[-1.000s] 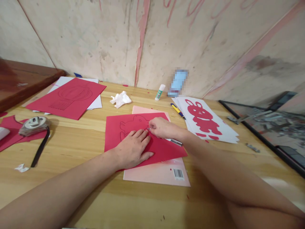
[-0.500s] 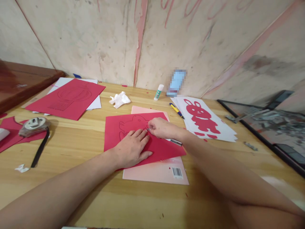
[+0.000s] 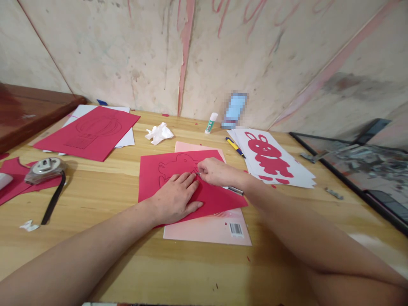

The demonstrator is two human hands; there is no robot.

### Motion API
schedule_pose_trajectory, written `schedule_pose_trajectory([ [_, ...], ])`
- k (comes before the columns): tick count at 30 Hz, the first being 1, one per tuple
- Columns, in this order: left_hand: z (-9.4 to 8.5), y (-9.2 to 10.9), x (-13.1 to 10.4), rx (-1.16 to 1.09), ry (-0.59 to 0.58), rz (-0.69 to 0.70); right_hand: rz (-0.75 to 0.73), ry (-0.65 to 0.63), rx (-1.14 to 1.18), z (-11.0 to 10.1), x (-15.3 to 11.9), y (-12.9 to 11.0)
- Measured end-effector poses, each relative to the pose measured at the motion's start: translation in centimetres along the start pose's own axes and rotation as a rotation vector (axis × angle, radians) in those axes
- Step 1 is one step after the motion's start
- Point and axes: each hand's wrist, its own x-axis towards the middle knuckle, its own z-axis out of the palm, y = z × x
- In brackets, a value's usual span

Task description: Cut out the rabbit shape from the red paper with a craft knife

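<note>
A red sheet (image 3: 219, 197) with a drawn outline lies on a pink booklet (image 3: 207, 233) that has a barcode. My left hand (image 3: 178, 197) rests flat on the red sheet, fingers spread, holding nothing. Just to its right, my right hand (image 3: 212, 170) is closed in a pinch around a small metallic blade tip, which touches the sheet beside my left fingertips. Most of that tool is hidden in the fist. A silver pen-like object (image 3: 236, 191) lies on the sheet, partly behind my right wrist.
Behind are crumpled tissue (image 3: 159, 133), a glue stick (image 3: 211, 123) and a blurred phone (image 3: 235, 110). White sheets with a red rabbit (image 3: 270, 157) and a yellow-blue pen (image 3: 235, 147) lie right. Left are another red sheet (image 3: 63, 131) and a tape roll (image 3: 46, 166).
The view has shifted very slightly. Both hands keep nearly the same place and pose on the red sheet.
</note>
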Motion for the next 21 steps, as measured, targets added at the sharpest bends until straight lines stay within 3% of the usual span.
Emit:
schedule_pose_trajectory([
  [21, -0.06, 0.03, -0.02, -0.005, -0.019, -0.01, -0.055, 0.013, -0.081, 0.55, -0.21, 0.6],
])
